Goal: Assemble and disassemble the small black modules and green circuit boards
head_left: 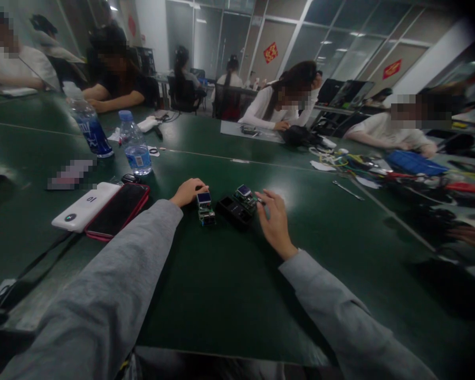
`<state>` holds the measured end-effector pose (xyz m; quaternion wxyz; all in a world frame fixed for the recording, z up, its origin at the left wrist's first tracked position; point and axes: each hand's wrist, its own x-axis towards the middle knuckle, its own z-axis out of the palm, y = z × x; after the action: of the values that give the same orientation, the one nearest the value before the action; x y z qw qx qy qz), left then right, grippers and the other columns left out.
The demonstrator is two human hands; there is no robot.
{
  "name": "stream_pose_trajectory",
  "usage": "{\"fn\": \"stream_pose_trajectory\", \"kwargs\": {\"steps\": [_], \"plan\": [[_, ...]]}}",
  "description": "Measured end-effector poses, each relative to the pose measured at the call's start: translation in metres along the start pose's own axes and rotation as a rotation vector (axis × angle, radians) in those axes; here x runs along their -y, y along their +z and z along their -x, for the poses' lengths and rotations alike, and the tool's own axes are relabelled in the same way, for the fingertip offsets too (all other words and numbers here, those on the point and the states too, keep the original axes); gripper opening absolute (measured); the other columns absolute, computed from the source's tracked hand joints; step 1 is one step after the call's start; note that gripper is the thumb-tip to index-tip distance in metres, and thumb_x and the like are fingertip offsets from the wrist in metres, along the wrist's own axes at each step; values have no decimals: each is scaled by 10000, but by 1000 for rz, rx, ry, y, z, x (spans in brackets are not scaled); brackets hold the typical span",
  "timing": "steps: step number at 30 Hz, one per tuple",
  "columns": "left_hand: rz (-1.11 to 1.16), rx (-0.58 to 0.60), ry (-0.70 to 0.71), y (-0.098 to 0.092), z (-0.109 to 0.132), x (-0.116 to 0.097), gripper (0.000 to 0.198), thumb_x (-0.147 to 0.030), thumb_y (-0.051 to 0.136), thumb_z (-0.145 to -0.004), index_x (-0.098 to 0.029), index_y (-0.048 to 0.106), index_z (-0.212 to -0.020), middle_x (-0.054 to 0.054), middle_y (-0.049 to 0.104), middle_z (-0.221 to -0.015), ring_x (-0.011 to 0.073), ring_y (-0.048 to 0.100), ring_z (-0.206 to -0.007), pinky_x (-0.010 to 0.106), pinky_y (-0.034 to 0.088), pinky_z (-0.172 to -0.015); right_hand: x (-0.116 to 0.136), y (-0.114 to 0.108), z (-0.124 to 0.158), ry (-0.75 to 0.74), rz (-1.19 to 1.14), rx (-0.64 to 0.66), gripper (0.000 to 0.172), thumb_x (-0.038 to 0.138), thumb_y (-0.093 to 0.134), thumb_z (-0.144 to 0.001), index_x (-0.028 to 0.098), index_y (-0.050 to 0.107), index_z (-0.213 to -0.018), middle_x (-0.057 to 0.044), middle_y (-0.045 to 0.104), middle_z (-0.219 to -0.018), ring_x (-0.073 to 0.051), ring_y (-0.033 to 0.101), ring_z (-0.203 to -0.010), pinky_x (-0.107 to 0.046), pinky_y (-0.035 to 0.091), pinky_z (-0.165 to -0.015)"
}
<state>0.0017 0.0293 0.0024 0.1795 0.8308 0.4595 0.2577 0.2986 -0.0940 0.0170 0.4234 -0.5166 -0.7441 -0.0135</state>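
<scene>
Near the middle of the table, my left hand [190, 191] has its fingers curled around the far left side of a small green circuit board with a little screen [206, 214]. A second circuit board with a screen [244, 191] lies to its right, partly over or behind a black plastic case [235, 212]. My right hand [276, 219] is at that second board's right edge, thumb and fingertips bent around a small part there. How firmly either hand grips is hard to see. The case lies between the two boards.
On the left are a white power bank [85, 207], a phone in a red case [116, 210], a water bottle [136, 145] and a blue-labelled bottle [89, 124]. Tangled cables [352, 163] and a wrench [348, 190] lie to the right. Several people sit around the green table [206, 295].
</scene>
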Motion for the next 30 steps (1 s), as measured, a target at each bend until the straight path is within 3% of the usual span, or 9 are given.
{"fn": "stream_pose_trajectory", "kwargs": {"steps": [4, 7, 18, 22, 26, 30], "plan": [[1, -3, -4, 0, 0, 0, 392, -473, 434, -950, -216, 730, -926, 63, 673, -1047, 202, 577, -954, 373, 448, -878, -24, 9, 1, 48, -31, 152, 360, 392, 494, -949, 254, 557, -1275, -95, 573, -1261, -277, 540, -1151, -513, 452, -975], [-12, -2, 5, 1, -1, 1, 399, -466, 428, -954, -209, 732, -925, 68, 676, -1050, 203, 579, -952, 369, 443, -881, -27, 11, 3, 55, -12, 202, 324, 375, 561, -911, 233, 597, -1200, -90, 624, -1135, -265, 588, -1030, -460, 496, -885], [-15, 4, 1, 1, -1, 2, 412, -481, 417, -954, -213, 730, -939, 66, 672, -1056, 202, 574, -957, 375, 443, -892, -20, 8, 3, 137, -34, 122, 287, 426, 625, -854, 200, 596, -1028, -88, 638, -1021, -248, 604, -955, -414, 493, -833], [-11, 1, 6, 1, 0, 1, 417, -485, 418, -953, -208, 730, -944, 69, 672, -1059, 203, 577, -954, 377, 445, -889, -16, 7, 2, 184, -82, 98, 378, 469, 622, -848, 183, 564, -1089, -100, 646, -1000, -250, 618, -911, -408, 496, -805], [-12, -3, 2, 0, 1, 0, 417, -482, 415, -956, -210, 730, -937, 70, 672, -1062, 205, 579, -953, 384, 446, -887, -16, 7, 2, 191, -91, 130, 397, 492, 540, -899, 187, 574, -1151, -111, 650, -1033, -258, 610, -933, -435, 489, -836], [-9, -9, 3, -1, 2, -1, 417, -480, 418, -954, -206, 730, -924, 71, 672, -1055, 205, 581, -944, 382, 451, -875, -19, 7, 1, 142, -41, 102, 351, 484, 480, -928, 196, 637, -1054, -116, 648, -1043, -281, 564, -1021, -476, 450, -914]]}}
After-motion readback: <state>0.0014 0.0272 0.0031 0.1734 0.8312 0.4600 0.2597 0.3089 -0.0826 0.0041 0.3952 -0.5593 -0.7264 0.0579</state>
